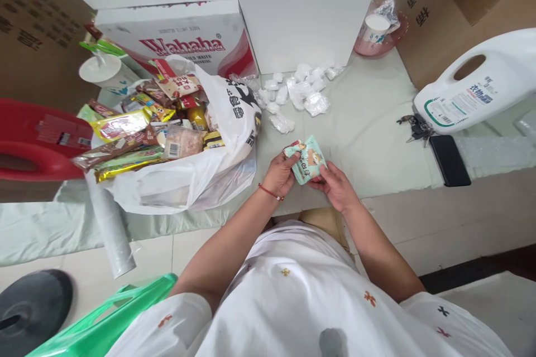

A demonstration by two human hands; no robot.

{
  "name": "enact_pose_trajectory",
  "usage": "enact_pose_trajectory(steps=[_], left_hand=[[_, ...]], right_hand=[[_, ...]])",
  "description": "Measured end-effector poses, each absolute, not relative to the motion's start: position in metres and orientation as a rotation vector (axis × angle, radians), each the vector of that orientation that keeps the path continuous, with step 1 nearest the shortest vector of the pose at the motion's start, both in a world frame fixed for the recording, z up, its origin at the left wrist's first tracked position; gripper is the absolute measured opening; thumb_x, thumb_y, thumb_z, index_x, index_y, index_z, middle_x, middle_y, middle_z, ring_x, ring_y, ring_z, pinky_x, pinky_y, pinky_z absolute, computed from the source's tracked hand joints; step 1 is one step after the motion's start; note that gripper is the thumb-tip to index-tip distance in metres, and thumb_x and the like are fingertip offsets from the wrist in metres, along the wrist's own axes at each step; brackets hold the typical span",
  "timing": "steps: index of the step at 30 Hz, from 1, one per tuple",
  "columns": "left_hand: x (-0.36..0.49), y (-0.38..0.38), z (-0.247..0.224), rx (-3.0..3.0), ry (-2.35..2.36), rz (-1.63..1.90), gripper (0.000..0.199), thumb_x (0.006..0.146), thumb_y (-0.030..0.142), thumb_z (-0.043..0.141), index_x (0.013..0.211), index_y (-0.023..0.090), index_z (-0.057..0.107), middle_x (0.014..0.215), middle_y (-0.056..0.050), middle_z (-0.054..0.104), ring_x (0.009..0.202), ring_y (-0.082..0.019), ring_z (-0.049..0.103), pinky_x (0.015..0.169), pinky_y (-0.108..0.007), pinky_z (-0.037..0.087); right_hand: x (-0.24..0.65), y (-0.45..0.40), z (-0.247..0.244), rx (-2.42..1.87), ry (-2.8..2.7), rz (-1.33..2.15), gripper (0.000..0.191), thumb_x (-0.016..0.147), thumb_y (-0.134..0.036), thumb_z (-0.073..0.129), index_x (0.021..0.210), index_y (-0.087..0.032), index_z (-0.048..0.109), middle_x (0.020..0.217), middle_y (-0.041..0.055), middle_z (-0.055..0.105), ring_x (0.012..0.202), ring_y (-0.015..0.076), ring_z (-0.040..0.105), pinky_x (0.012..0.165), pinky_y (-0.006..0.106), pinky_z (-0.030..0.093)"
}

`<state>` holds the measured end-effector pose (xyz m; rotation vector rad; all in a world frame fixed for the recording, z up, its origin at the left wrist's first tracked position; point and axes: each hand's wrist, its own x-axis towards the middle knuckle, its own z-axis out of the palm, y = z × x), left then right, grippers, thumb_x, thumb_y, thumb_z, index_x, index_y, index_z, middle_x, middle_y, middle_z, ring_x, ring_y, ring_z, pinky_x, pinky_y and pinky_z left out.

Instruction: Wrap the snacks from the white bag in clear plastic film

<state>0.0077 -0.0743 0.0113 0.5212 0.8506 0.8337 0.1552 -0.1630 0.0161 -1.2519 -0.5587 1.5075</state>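
Both hands hold a small mint-green snack packet [309, 160] with a cartoon print, just above the cloth-covered table [355, 145]. My left hand [281, 174], with a red string bracelet at the wrist, pinches its left side, where a bit of red wrapping shows. My right hand [335, 184] grips its lower right edge between thumb and fingers. To the left lies a white plastic bag [226, 162], its mouth wide and full of packaged snacks [180, 142]. Beyond the packet sits a pile of small clear-wrapped white pieces [299, 89].
A Wahaha carton [180, 39] and white boxes [301, 28] stand at the back. On the right are a white detergent jug [481, 81], keys [416, 127] and a black phone [450, 160]. A red jug [37, 139], paper cup [106, 72] and plastic roll [111, 228] are left.
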Motion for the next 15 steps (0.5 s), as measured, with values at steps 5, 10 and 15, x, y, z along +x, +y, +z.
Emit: enact_pose_trajectory(steps=[5, 10, 15], left_hand=[[0.008, -0.074, 0.008, 0.438, 0.82, 0.814, 0.048, 0.07, 0.028, 0.091, 0.111, 0.019, 0.068, 0.107, -0.005, 0.077, 0.099, -0.023, 0.073, 0.093, -0.04, 0.06], [0.001, -0.083, 0.018, 0.663, 0.862, 0.737, 0.038, 0.08, 0.042, 0.083, 0.105, 0.019, 0.067, 0.107, -0.008, 0.074, 0.099, -0.023, 0.071, 0.084, -0.036, 0.06], [-0.052, -0.096, 0.016, 1.434, 1.223, 0.94, 0.029, 0.088, 0.043, 0.071, 0.105, 0.02, 0.063, 0.117, -0.01, 0.069, 0.114, -0.024, 0.065, 0.092, -0.037, 0.057]], right_hand=[[0.154, -0.166, 0.014, -1.216, -0.51, 1.533, 0.053, 0.07, -0.06, 0.085, 0.104, -0.023, 0.069, 0.094, 0.0016, 0.073, 0.084, 0.017, 0.068, 0.088, 0.04, 0.061], [0.162, -0.169, 0.021, -1.294, -0.449, 1.396, 0.048, 0.065, -0.058, 0.089, 0.09, -0.022, 0.071, 0.082, 0.0005, 0.072, 0.072, 0.0162, 0.064, 0.073, 0.033, 0.059], [0.213, -0.185, 0.034, -1.485, -0.458, 1.257, 0.039, 0.067, -0.051, 0.09, 0.085, -0.02, 0.074, 0.075, -0.0006, 0.07, 0.061, 0.0127, 0.058, 0.061, 0.028, 0.052]])
